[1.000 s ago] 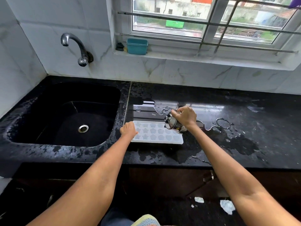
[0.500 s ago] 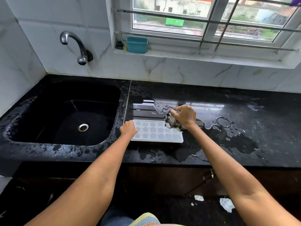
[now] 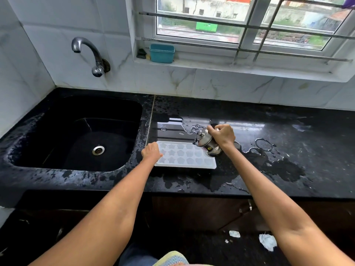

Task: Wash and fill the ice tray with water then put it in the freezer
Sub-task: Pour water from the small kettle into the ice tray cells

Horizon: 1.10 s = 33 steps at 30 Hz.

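The ice tray [image 3: 185, 158] lies lengthwise between the hands: left hand [image 3: 151, 153] holds its near end, fingers curled, right hand [image 3: 222, 135] grips the steel jug [image 3: 206, 142] tilted over its far end

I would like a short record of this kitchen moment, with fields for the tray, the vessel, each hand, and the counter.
ice tray: white, flat on the black counter just right of the sink
vessel: small steel jug with lid, tilted toward the tray's right end
right hand: grips the jug
left hand: holds the tray's left edge
counter: wet, puddles right of the tray
sink: black
tap: no water seen running
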Tool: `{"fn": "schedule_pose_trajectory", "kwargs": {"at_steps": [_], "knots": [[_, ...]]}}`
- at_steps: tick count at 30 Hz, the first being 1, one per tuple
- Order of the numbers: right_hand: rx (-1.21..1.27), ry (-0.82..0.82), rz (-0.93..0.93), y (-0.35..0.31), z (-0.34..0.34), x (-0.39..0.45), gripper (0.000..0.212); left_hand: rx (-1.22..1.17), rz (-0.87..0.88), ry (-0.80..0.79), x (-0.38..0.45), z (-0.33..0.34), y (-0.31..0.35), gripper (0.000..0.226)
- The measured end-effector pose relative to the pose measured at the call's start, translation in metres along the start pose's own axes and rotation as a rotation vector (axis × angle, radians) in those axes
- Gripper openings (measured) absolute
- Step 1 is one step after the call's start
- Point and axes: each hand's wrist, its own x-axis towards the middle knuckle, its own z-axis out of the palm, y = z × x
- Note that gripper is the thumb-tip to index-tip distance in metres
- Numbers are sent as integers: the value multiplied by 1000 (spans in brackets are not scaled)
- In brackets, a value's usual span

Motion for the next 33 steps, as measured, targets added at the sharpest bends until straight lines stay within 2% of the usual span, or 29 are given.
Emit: {"fn": "schedule_pose_trajectory", "kwargs": {"at_steps": [7, 12, 17, 23, 29, 33], "knots": [[75, -2, -29, -16, 6, 7, 49, -1, 0, -3, 0, 0, 0, 44], [-120, -49, -146, -18, 22, -3, 52, -10, -9, 0, 0, 0, 0, 43], [-244, -80, -201, -20, 26, -11, 40, -26, -14, 5, 1, 1, -1, 44], [-228, -70, -238, -28, 23, -8, 55, -41, -5, 11, 2, 2, -2, 44], [-221, -66, -263, -31, 24, -6, 55, -41, -6, 11, 2, 2, -3, 46], [-250, -66, -231, -26, 27, -9, 47, -38, -6, 10, 2, 2, -3, 46]]}}
